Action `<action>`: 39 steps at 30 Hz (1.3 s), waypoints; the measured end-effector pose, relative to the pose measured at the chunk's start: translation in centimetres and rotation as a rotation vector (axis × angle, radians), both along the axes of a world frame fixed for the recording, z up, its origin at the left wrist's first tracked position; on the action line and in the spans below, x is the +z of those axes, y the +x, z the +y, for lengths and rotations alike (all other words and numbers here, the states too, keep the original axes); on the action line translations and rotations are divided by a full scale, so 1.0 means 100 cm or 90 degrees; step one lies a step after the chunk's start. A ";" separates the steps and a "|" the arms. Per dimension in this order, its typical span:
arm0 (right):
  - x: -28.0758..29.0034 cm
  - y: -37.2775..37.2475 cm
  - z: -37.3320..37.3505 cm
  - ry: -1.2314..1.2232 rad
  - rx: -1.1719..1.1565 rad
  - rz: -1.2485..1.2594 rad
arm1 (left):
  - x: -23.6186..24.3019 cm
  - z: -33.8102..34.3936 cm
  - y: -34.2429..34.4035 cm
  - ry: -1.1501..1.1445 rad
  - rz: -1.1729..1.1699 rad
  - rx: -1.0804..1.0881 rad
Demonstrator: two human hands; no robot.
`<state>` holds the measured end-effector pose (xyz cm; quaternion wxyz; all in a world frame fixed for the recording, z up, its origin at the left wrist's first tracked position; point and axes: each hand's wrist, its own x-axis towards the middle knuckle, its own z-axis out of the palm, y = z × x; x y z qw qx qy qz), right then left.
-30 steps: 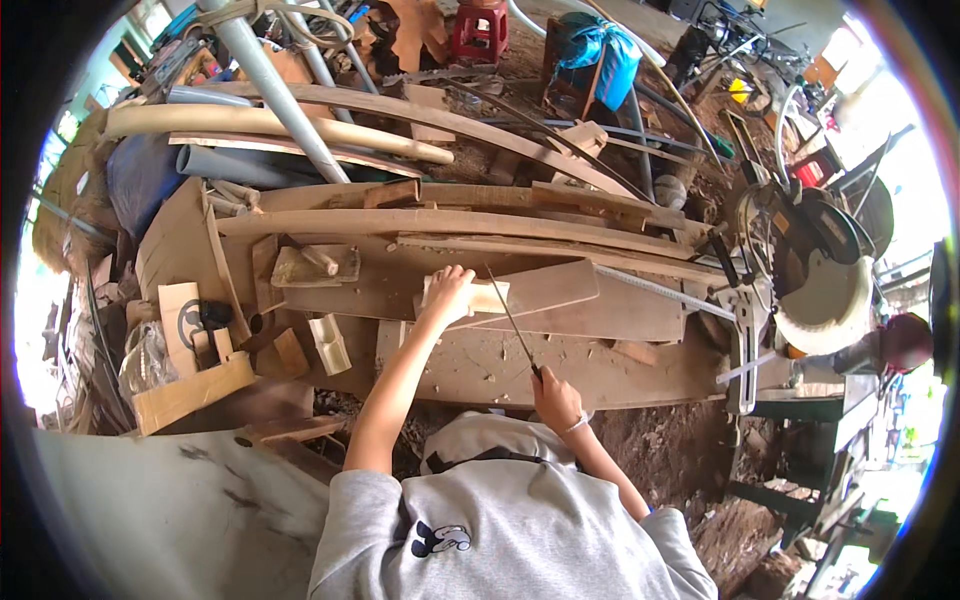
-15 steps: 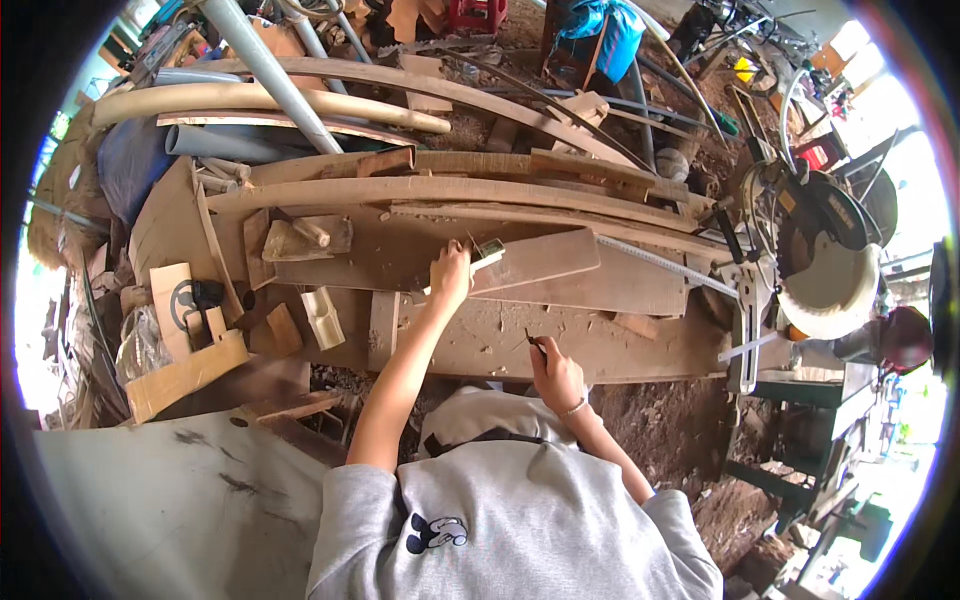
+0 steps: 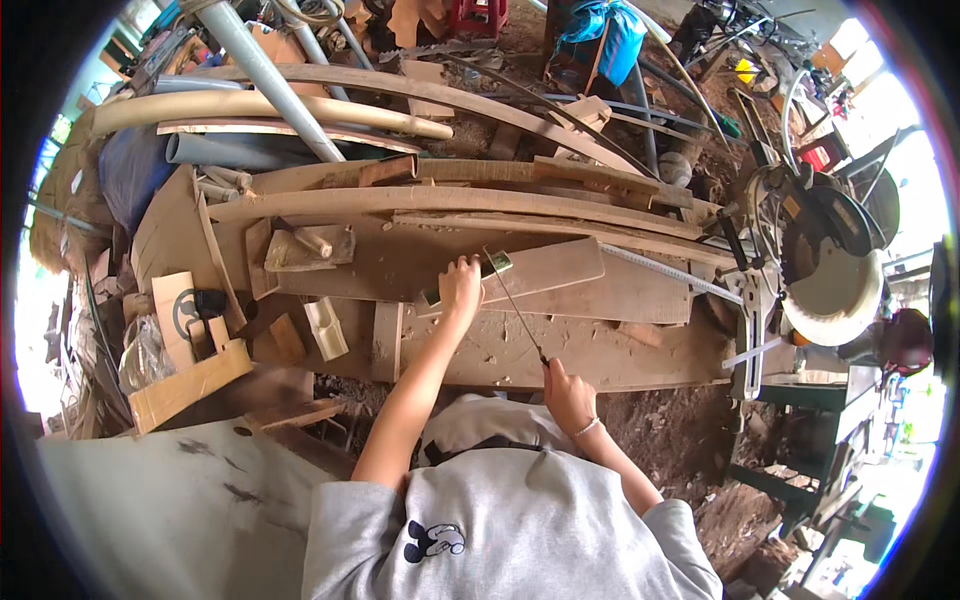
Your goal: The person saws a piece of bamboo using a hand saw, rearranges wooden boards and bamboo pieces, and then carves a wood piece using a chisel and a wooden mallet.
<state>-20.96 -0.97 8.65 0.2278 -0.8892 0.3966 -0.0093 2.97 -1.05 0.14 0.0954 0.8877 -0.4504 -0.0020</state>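
Note:
My left hand is closed over a short green-and-pale piece that looks like bamboo, pressing it on a flat wooden board on the workbench. Its green ends show on both sides of my fingers. In my right hand, near the bench's front edge, is the dark handle of a long, thin-bladed hand tool. The blade slants up and left, its far end at the right end of the green piece. Whether it is a file or a fine saw I cannot tell.
Wood shavings lie on the dusty bench. A pale trough-shaped piece and a wooden block sit to the left. Long planks run behind. A mitre saw stands at the right, beside a metal ruler strip.
The tool's blade, foreshortened before, now shows at full length, reaching the green piece. My right hand has moved slightly right and down. My left hand still holds the piece, which has turned slightly.

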 end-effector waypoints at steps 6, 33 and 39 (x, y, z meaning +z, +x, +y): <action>-0.013 0.044 -0.015 -0.003 0.006 -0.041 | 0.006 0.002 -0.011 0.000 -0.056 -0.031; -0.050 0.078 -0.024 -0.044 -0.029 -0.041 | 0.024 -0.025 0.042 0.142 0.189 -0.081; -0.034 0.010 0.001 -0.055 -0.022 -0.026 | 0.014 -0.020 0.051 0.131 0.221 -0.092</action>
